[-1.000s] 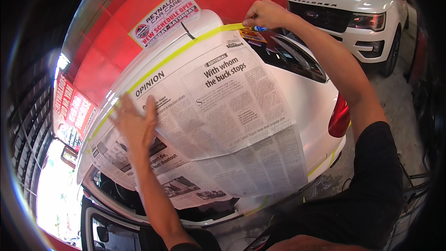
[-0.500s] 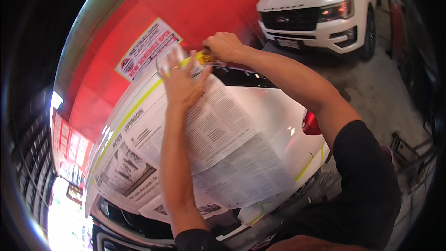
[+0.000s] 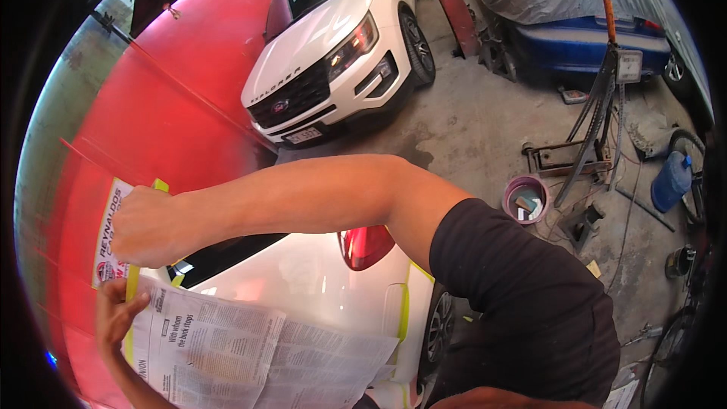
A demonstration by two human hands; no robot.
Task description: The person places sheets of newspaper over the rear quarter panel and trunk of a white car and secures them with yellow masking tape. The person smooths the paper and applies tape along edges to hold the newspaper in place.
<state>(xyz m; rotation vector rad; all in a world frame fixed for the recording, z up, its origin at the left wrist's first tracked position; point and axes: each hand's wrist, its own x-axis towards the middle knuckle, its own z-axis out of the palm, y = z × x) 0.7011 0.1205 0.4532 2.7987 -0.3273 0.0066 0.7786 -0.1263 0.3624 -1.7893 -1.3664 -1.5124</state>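
Note:
Yellow-green masking tape runs along the edge of a newspaper sheet that covers part of a white car's body. My right hand is closed above that edge, holding the masking tape; a bit of it shows over the knuckles, while the fingers hide the rest. Just below, my left hand rests at the taped edge, thumb and fingers apart. Another newspaper sheet overlaps the first toward the car's red tail light.
A white SUV faces this car beside a red wall. On the concrete floor stand a purple bucket, a jack and a blue jug. Farther back is a blue car under a grey cover.
My view has swung to the right, bringing the floor and blue car in. My right arm now reaches across leftward. My left hand's fingers, spread flat on the paper before, now sit at its taped edge.

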